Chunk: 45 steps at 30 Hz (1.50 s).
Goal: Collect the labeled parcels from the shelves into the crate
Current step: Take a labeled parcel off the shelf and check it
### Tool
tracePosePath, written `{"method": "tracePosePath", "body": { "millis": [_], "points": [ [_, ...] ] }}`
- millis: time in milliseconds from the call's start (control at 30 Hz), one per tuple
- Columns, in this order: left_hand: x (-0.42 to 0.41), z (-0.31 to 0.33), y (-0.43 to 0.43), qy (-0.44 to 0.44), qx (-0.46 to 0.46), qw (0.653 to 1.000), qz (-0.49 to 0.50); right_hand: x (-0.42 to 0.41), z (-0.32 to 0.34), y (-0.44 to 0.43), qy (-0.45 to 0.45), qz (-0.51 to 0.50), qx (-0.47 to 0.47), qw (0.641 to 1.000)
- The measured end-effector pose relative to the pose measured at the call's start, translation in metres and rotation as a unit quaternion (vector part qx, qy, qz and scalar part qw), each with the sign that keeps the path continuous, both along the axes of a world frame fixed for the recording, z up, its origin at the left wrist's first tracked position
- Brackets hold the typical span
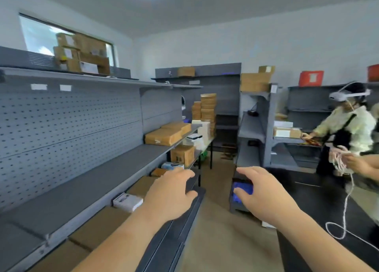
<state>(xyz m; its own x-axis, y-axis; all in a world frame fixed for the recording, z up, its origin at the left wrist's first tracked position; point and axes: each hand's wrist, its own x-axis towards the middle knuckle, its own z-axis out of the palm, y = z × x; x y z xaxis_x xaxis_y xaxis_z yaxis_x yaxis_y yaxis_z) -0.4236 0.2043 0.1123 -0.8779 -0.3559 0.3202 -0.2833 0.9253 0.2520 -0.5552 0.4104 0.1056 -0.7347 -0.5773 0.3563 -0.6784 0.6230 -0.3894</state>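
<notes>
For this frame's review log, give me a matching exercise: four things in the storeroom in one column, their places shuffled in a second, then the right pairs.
Things:
1. white box
2. red box
3. flat brown parcel
4. white cable

Places:
A. on top of the far right shelving
B. on the left middle shelf, at its far end
C. trailing down near the right edge of view
D. below the left middle shelf, just left of the left hand

Pairs: 1-D, 2-A, 3-B, 4-C
</notes>
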Motion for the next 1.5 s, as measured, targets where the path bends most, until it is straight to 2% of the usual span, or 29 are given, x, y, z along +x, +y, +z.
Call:
{"method": "tracePosePath", "body": {
  "millis": [267,500,700,933,1333,1500],
  "points": [
    [-0.149,-0.017,-0.001,-0.014,0.026,0.998,-0.056,-0.122,-0.019,0.002,-0.041,-0.054,0.008,0.998],
    [-0.281,-0.030,-0.068,-0.005,0.012,0.994,-0.108,-0.228,-0.031,-0.047,-0.032,-0.105,0.009,0.994],
    [-0.390,-0.016,-0.132,-0.002,-0.002,0.989,-0.148,-0.312,-0.018,-0.106,-0.020,-0.138,-0.007,0.990],
    [-0.493,-0.015,-0.160,-0.019,-0.009,0.982,-0.189,-0.404,-0.014,-0.145,-0.025,-0.154,-0.012,0.988],
    [-0.708,-0.012,-0.190,-0.010,-0.016,0.987,-0.163,-0.632,-0.020,-0.178,-0.029,-0.126,-0.016,0.991],
    [-0.769,-0.012,-0.228,-0.005,-0.004,0.995,-0.103,-0.728,-0.014,-0.231,-0.029,-0.067,-0.011,0.997]
  ]
}}
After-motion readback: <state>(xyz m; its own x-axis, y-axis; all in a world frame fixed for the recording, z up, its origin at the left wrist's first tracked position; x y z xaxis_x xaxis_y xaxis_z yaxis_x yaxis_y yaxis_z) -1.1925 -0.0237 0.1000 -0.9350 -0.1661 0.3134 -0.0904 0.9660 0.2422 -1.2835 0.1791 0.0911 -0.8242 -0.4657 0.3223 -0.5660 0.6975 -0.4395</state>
